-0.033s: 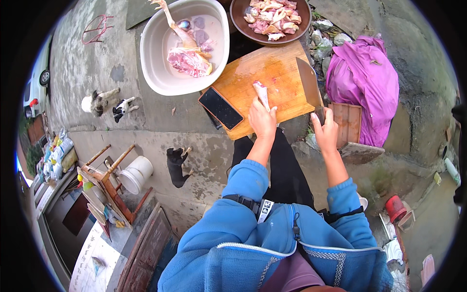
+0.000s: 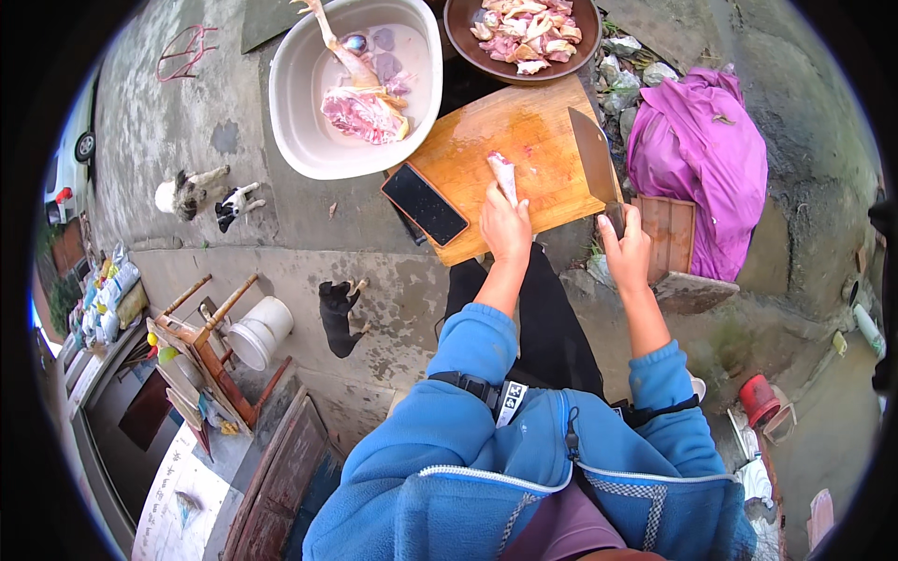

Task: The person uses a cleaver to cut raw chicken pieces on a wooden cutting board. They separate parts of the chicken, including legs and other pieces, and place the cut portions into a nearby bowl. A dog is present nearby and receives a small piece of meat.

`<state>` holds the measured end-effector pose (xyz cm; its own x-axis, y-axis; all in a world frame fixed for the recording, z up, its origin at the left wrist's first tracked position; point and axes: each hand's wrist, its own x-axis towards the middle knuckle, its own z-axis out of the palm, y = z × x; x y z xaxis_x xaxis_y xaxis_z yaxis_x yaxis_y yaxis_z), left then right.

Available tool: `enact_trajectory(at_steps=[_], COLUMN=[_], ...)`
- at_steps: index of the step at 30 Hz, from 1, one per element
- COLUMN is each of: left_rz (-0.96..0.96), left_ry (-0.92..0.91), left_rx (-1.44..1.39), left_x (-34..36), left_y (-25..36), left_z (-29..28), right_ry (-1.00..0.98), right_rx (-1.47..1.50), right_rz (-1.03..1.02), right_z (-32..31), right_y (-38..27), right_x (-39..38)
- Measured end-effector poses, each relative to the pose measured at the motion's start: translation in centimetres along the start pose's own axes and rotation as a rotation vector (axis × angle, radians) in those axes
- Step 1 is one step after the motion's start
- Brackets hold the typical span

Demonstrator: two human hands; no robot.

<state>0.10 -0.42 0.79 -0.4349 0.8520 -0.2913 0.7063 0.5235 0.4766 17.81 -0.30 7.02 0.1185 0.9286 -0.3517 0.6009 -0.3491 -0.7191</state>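
Observation:
My left hand (image 2: 506,227) is closed round the lower end of a chicken drumstick (image 2: 502,172), whose pink cut end points away from me over the wooden cutting board (image 2: 468,126). In my right hand (image 2: 629,251) is the dark handle of a cleaver (image 2: 593,157). Its broad blade lies along the board's right edge, apart from the drumstick. A phone (image 2: 426,205) with an orange rim rests on the board's left corner. Beyond it, a pale basin (image 2: 286,131) holds a large raw chicken piece (image 2: 360,114) with a foot. Chopped chicken pieces (image 2: 528,35) fill a brown bowl (image 2: 457,39) behind the board.
A purple cloth (image 2: 697,159) covers something on the right, beside a brown crate (image 2: 666,234). On the ground to the left are a black dog (image 2: 339,318) and two dogs (image 2: 192,192) lying together. White buckets (image 2: 262,332) stand by an upturned wooden table (image 2: 220,365).

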Motion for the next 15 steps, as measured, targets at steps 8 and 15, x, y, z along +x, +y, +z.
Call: enact_trajectory(at_steps=[8,15], left_rz=[-0.250,-0.053], left_ry=[-0.118,-0.208], left_rx=[-0.660,-0.106], left_x=[0.2,-0.2], left_y=[1.4,1.8], left_z=[0.6,0.9], right_ry=[0.028,-0.044], right_rx=[-0.074,-0.303], right_rz=[-0.139,-0.225], right_z=[1.1,3.2], right_y=[-0.9,-3.3], right_x=[-0.1,0.2])
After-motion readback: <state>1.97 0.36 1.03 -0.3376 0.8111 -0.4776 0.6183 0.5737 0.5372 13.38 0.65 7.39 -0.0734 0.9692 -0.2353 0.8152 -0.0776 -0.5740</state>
